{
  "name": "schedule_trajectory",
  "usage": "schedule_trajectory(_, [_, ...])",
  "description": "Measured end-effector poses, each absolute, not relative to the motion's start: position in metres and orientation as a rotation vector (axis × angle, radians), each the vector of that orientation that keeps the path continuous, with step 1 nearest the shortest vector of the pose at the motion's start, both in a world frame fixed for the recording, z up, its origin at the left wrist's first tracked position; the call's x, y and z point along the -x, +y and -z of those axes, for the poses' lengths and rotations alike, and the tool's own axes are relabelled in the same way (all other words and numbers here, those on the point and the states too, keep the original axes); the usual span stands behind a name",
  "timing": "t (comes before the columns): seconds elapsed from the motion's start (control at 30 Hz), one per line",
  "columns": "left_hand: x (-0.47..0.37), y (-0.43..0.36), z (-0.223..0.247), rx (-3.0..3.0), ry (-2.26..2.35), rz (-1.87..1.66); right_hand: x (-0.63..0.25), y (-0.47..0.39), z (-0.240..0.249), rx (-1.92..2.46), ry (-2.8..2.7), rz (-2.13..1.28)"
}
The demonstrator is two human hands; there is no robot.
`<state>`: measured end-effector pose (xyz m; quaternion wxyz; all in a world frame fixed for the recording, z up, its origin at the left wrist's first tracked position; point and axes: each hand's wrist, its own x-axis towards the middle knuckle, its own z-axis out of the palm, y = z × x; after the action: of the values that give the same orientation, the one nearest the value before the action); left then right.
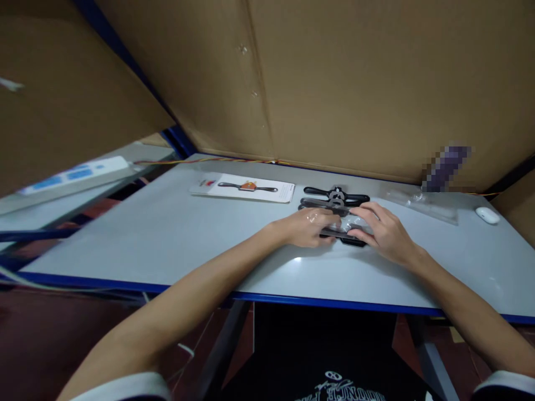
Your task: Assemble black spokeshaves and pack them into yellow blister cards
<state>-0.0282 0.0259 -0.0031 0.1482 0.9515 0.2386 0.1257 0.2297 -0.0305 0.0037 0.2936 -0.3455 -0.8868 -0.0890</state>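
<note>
Black spokeshaves with two handles lie in a group near the middle right of the table; the farthest spokeshave [336, 196] is in plain sight. In front of it, a clear plastic cover [349, 224] with a black spokeshave [353, 241] at its near edge is between my hands. My left hand [309, 227] is closed round the left end, its fingertips partly hidden. My right hand [387, 231] grips the right end, thumb on the near side and fingers on the far side. To the left lies a white card [246, 188] with a spokeshave pictured on it.
A clear plastic piece [422, 205] lies at the back right, near a pixelated purple thing [445, 169] and a white oval case [487, 215]. Cardboard walls [355, 83] stand behind. A power strip [77, 174] rests on the left side surface. A thin twisted cable [209, 160] follows the back edge.
</note>
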Motion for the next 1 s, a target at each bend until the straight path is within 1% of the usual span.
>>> schedule_trajectory(0.2, [0.031, 0.025, -0.007, -2.768, 0.792, -0.239, -0.237, -0.026, -0.001, 1.061, -2.327, -0.05])
schedule_trajectory(0.33, [0.035, 0.032, -0.004, -2.854, 0.747, -0.294, -0.235, -0.029, -0.005, 1.162, -2.299, -0.172])
schedule_trajectory(0.43, [0.039, 0.039, 0.0, -2.935, 0.673, -0.381, -0.236, -0.032, -0.01, 1.255, -2.379, -0.228])
schedule_trajectory(0.57, [0.041, 0.042, 0.003, -3.048, 0.743, -0.498, -0.242, -0.031, -0.009, 1.403, -2.446, -0.1])
schedule_trajectory(0.7, [0.043, 0.04, 0.003, -3.11, 0.78, -0.665, -0.245, -0.024, -0.001, 1.391, -2.366, 0.049])
schedule_trajectory(0.87, [0.049, 0.04, 0.006, -3.073, 0.834, -0.908, -0.243, -0.019, 0.004, 1.326, -2.181, 0.016])
schedule_trajectory(1.0, [0.05, 0.039, 0.008, -3.012, 0.952, -1.13, -0.24, -0.02, 0.004, 1.298, -2.157, 0.017])
